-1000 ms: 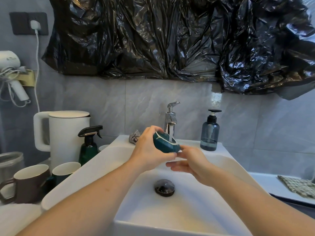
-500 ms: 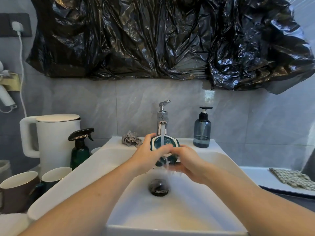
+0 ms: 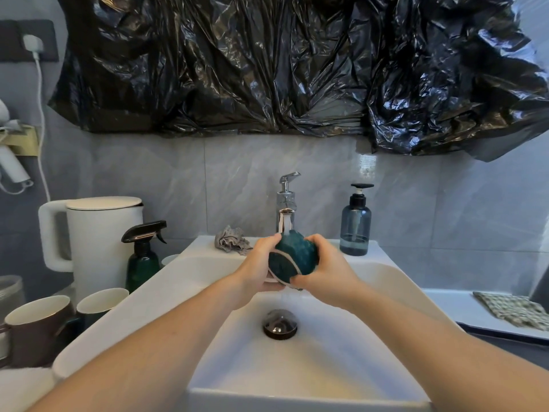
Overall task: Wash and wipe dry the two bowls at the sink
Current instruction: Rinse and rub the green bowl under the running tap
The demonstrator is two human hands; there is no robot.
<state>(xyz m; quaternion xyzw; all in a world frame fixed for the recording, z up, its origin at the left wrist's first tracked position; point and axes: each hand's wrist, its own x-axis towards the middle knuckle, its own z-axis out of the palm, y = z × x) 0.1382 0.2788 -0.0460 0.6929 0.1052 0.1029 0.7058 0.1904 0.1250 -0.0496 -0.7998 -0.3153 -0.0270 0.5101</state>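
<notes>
A small dark teal bowl [image 3: 292,257] with a pale rim is held under the running chrome faucet [image 3: 286,203], turned so its outside faces me. My left hand [image 3: 258,267] grips its left side and my right hand [image 3: 323,267] grips its right side. Water falls from the bowl into the white sink [image 3: 208,281], above the dark drain plug [image 3: 279,324]. A crumpled grey cloth [image 3: 231,239] lies on the sink's back ledge. A second bowl's pale rim [image 3: 169,258] may be peeking out left of the sink; I cannot tell.
A blue-grey soap pump bottle [image 3: 355,226] stands right of the faucet. Left of the sink are a white kettle [image 3: 98,236], a green spray bottle [image 3: 142,257] and two mugs [image 3: 38,325]. A checked cloth [image 3: 514,310] lies on the right counter.
The bowl went under the tap and water now runs over it. Both hands have turned it from inside-facing to outside-facing, and my right hand has closed on its right side.
</notes>
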